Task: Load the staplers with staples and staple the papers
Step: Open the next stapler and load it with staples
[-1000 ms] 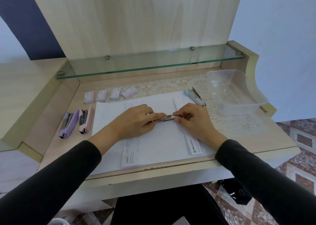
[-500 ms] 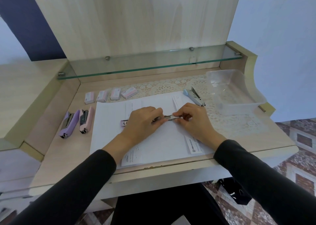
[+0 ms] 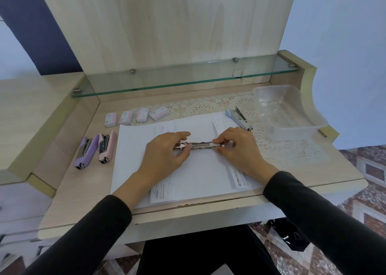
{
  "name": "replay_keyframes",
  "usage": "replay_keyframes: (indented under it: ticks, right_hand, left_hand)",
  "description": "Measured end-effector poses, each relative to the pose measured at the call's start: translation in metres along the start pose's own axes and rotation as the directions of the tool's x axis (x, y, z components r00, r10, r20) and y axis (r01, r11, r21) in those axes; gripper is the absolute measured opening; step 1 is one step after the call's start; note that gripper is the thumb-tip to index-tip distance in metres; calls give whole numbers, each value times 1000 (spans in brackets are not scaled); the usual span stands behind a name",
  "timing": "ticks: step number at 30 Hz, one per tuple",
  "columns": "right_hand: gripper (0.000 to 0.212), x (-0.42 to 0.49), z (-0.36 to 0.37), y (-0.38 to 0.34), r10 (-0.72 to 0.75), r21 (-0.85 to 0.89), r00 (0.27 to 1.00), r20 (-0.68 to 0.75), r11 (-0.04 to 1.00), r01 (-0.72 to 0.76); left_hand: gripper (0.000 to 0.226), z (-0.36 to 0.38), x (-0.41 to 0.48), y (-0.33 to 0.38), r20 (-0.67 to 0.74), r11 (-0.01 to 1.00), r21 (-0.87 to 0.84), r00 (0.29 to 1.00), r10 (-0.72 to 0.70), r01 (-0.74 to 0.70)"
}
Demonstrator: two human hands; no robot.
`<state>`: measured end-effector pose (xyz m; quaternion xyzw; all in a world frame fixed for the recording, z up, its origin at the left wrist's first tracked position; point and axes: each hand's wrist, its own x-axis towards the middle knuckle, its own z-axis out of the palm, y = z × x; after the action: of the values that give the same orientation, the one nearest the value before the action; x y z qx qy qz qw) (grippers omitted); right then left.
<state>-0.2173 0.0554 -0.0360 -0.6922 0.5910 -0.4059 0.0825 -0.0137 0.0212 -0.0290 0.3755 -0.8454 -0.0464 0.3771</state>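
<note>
A pale wooden counter (image 3: 69,182) carries a spread of white papers (image 3: 200,170) at its middle, with a clear plastic container (image 3: 296,131) to the right. Over the papers, the left hand (image 3: 165,155) and right hand (image 3: 238,147) hold a silvery stapler (image 3: 200,145) between them, fingers of each curled and pinching one end. A blue stapler (image 3: 238,119) lies just beyond the right hand. A purple stapler (image 3: 86,149) and a pink stapler (image 3: 107,146) lie side by side left of the papers, with four staple boxes (image 3: 137,117) in a row behind.
</note>
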Motion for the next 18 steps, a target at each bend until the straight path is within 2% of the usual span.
replay_keyframes:
  ticks: [4, 9, 13, 18]
  right_hand:
    - [15, 0, -2, -2, -25, -71, 999, 29, 997, 27]
    - [30, 0, -12, 1, -66, -12, 995, 70, 998, 67]
    - [15, 0, -18, 2, -110, -67, 990, 92, 991, 117]
    - [15, 1, -17, -2, -110, -165, 984, 137, 977, 132]
  left_hand:
    - [41, -2, -5, -11, 75, 993, 115, 997, 25, -33]
    - [22, 5, -6, -16, 60, 989, 136, 997, 44, -52]
    - [20, 5, -6, -18, 29, 989, 127, 997, 73, -76]
    - [20, 8, -7, -20, 3, 992, 90, 996, 86, -86]
